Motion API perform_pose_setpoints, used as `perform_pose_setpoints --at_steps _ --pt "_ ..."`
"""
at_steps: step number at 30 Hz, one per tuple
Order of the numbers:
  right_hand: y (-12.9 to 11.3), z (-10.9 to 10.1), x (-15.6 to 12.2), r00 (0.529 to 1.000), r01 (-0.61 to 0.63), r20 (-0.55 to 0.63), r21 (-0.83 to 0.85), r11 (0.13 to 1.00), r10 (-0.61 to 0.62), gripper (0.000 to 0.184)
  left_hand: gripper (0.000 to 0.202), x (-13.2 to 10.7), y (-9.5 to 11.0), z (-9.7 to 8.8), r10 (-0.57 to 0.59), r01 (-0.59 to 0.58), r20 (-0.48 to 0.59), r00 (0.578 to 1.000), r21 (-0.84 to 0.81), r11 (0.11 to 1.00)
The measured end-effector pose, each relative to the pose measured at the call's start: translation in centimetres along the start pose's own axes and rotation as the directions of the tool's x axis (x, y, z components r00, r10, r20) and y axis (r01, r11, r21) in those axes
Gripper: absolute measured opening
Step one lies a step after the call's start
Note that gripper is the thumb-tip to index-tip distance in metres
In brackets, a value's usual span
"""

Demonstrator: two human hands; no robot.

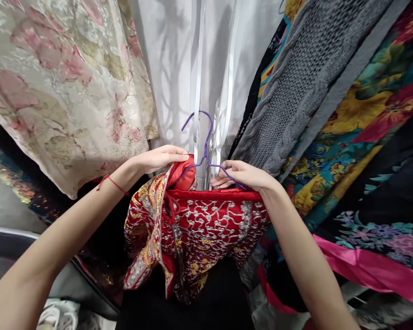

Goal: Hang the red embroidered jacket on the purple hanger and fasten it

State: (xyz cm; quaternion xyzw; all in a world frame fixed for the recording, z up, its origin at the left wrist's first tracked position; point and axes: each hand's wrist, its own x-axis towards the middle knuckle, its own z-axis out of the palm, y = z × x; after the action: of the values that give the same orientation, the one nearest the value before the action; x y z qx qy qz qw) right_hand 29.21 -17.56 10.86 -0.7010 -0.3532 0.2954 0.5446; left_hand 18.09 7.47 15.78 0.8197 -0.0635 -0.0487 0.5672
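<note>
Two hands are fitting a red embroidered garment [206, 220] onto a purple hanger [206, 145]: left hand [160, 159] pinching bunched fabric beside the neck, right hand [242, 175] gripping hanger arm and cloth edge together, garment hanging below both grips, seemingly half-seated.

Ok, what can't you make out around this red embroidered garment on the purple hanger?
All head view.
Purple wire hanger: left arm hidden inside the red embroidered garment.
Right hand: fingertips tucked behind the garment's top edge, so the grip is unclear.
Grey cable-knit garment: top cut off by the frame edge.
Whatever the clothes hang from: beyond the top edge.
</note>
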Motion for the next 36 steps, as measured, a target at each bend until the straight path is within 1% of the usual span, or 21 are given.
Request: perform_pose_setpoints --at_steps 3,5,8,11,13,15,17,18,20,21,22,23,25,27,29,30,32,33,34,35,36 --pt "-0.1 -0.1 -0.5 0.996 -0.064 0.064 -0.05 0.997 0.067 0.038 0.01 -0.1 -1.1 0.6 -0.175 0.178 0.05 0.983 -0.08 0.981" --pt "-0.5 -0.1 -0.5 0.984 -0.094 0.143 -0.097 0.991 0.107 0.042 0.007 -0.2 -1.8 1.3 -0.204 0.208 0.049 0.978 -0.123 0.97" --pt "-0.8 0.1 -0.4 0.967 -0.088 0.229 -0.101 0.991 0.11 0.047 0.01 -0.2 -2.5 2.6 -0.141 0.145 0.036 0.989 -0.143 0.979" --pt "-0.6 0.3 -0.1 0.961 -0.104 0.253 -0.055 0.993 0.115 0.052 0.02 0.2 -2.9 3.8 -0.073 0.07 -0.022 0.997 -0.111 0.991" --pt "-0.5 0.5 0.1 0.963 -0.107 0.242 -0.066 0.992 0.12 0.05 0.025 0.4 -3.0 4.5 -0.075 0.066 -0.099 0.992 -0.087 0.994" --pt "-0.7 0.9 0.1 0.968 -0.102 0.216 -0.13 0.986 0.128 0.043 0.028 0.6 -2.9 4.9 -0.102 0.093 -0.179 0.978 -0.056 0.994" --pt "-1.0 1.4 -0.3 0.973 -0.103 0.184 -0.192 0.976 0.139 0.035 0.03 0.4 -2.6 5.1 -0.102 0.106 -0.214 0.971 0.008 0.994" --pt "-1.1 1.6 -0.6 0.975 -0.105 0.169 -0.208 0.973 0.141 0.031 0.032 0.2 -2.4 5.1 -0.076 0.09 -0.217 0.973 0.056 0.994" --pt "-1.1 1.8 -1.3 0.983 -0.1 0.132 -0.208 0.973 0.129 0.027 0.036 -0.6 -1.9 5.1 0.027 0.014 -0.226 0.974 0.181 0.983" --pt "-1.0 1.7 -1.7 0.988 -0.093 0.102 -0.196 0.976 0.115 0.027 0.037 -1.3 -1.8 5.2 0.097 -0.027 -0.261 0.96 0.257 0.966" --pt "-0.8 1.7 -2.1 0.993 -0.084 0.065 -0.18 0.98 0.097 0.028 0.037 -2.2 -1.7 5.4 0.177 -0.064 -0.317 0.932 0.334 0.94" --pt "-0.6 1.6 -2.5 0.997 -0.071 0.025 -0.162 0.984 0.076 0.029 0.036 -3.3 -1.9 5.7 0.262 -0.093 -0.383 0.886 0.407 0.909" --pt "0.1 1.5 -3.0 0.999 -0.018 -0.047 -0.14 0.99 0.011 0.031 0.031 -5.9 -2.7 6.9 0.423 -0.133 -0.501 0.755 0.514 0.847" --pt "0.7 1.8 -3.3 0.99 0.064 -0.115 -0.173 0.983 -0.085 0.031 0.027 -8.8 -4.5 9.0 0.525 -0.173 -0.588 0.615 0.55 0.817" --pt "1.3 2.5 -3.2 0.963 0.132 -0.196 -0.245 0.96 -0.182 0.029 0.02 -11.2 -7.4 11.8 0.517 -0.135 -0.716 0.469 0.521 0.843" --pt "1.6 2.9 -3.1 0.948 0.147 -0.234 -0.279 0.949 -0.216 0.028 0.017 -12.0 -9.3 13.4 0.482 -0.105 -0.778 0.403 0.484 0.869" --pt "2.0 3.5 -2.9 0.925 0.153 -0.287 -0.317 0.936 -0.248 0.027 0.02 -12.5 -13.3 16.7 0.382 -0.006 -0.872 0.307 0.399 0.917" --pt "2.1 3.8 -2.7 0.922 0.152 -0.296 -0.319 0.936 -0.251 0.027 0.029 -12.3 -15.2 18.2 0.327 0.06 -0.912 0.247 0.352 0.934" --pt "2.2 3.9 -2.6 0.922 0.15 -0.297 -0.315 0.937 -0.247 0.026 0.04 -11.9 -17.0 19.5 0.307 0.134 -0.939 0.157 0.328 0.935" --pt "2.3 3.9 -2.5 0.925 0.148 -0.292 -0.308 0.94 -0.242 0.026 0.054 -11.4 -18.5 20.5 0.309 0.231 -0.947 0.089 0.321 0.918" --pt "2.4 3.9 -2.4 0.929 0.148 -0.284 -0.3 0.943 -0.236 0.026 0.067 -10.8 -19.7 21.2 0.305 0.33 -0.951 0.057 0.306 0.893"
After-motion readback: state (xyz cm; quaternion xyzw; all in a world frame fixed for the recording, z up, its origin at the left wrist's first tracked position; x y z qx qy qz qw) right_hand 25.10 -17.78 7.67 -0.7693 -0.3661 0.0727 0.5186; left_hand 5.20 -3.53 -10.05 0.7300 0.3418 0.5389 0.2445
